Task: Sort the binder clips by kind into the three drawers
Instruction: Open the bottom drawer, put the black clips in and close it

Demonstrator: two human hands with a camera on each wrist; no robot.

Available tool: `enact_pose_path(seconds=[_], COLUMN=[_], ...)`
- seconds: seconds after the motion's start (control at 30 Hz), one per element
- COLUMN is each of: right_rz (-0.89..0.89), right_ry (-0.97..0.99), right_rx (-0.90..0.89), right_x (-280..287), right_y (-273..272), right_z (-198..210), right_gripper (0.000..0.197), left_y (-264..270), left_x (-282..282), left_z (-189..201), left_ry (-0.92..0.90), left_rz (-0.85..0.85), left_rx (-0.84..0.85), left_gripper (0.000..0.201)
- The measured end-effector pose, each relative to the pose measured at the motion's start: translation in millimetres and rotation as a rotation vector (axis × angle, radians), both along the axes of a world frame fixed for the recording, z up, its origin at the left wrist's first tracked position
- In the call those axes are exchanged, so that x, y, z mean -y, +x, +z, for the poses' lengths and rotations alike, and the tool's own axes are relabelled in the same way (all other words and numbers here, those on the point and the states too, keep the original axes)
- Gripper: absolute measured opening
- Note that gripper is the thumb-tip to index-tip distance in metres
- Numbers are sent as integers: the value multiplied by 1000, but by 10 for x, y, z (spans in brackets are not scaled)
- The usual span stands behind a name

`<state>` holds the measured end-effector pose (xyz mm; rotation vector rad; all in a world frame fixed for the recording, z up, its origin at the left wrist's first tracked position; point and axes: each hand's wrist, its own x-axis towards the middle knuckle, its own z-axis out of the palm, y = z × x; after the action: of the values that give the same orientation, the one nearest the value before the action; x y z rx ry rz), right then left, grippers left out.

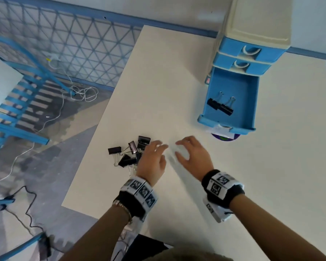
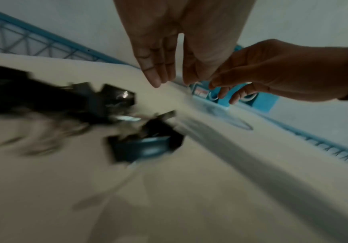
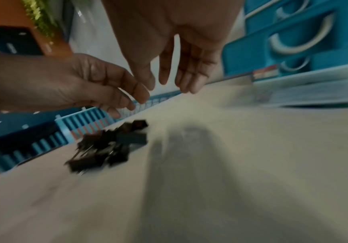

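A heap of several black binder clips (image 1: 131, 152) lies on the white table (image 1: 177, 81), blurred in both wrist views (image 2: 144, 143) (image 3: 111, 146). My left hand (image 1: 154, 157) hovers at the heap's right edge, fingers relaxed, holding nothing. My right hand (image 1: 192, 151) hangs just right of it, fingers loose and empty. The blue drawer unit (image 1: 252, 44) stands at the back right. Its bottom drawer (image 1: 231, 87) is pulled out and holds two black clips (image 1: 221, 105). The two upper drawers (image 1: 247, 57) are closed.
A purple round object (image 1: 225, 137) peeks out under the open drawer's front. Beyond the table's left edge are blue railings (image 1: 17, 113) and loose cables (image 1: 79, 93) on the floor.
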<state>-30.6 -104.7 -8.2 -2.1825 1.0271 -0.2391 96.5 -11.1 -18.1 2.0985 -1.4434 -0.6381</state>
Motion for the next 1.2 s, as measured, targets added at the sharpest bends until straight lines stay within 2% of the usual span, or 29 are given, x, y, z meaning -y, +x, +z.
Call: enact_pose_path(seconds=[0.07,0.17,0.33,0.47,0.63,0.7,0.83,0.97,1.07,1.2], right_rz=[109,188,217,146,-55,-125,-225,-361,-368,-267], right_ry=[91,113,65,111,254,280,275,252,232,206], right_rx=[-154,-281,-378,-333,-255,-226,-158,-95,-85,-105], right_x=[-175,-336,-422,-450,-463,-456,-460,-443,-400,-277], right_y=[142,301,440,464,456,428,333,257,254,363], right_z=[-91,-171,-268,-286,-303,-313,-301,-318,-310,-257], right_gripper=[44,56,47,41,46,46,43,45,47,46], left_y=[111,198,193,171,185,204,265,240,182,53], left_x=[-256,-520,-723,-695,-636,-611,-585,-495,-393,-308], left_z=[-79,-145,-221,-228,-289,-285,-275,-231,-202,-166], left_ry=[52,131,288,422,317,339,385,434,485,558], left_rz=[26,46,-41,-100,-159,-188,-229,-405,-442,-404], left_rx=[55,110,119,161,127,145,170,260,300,342], left_gripper=[31,44,50,52,43,42,55,74,76,64])
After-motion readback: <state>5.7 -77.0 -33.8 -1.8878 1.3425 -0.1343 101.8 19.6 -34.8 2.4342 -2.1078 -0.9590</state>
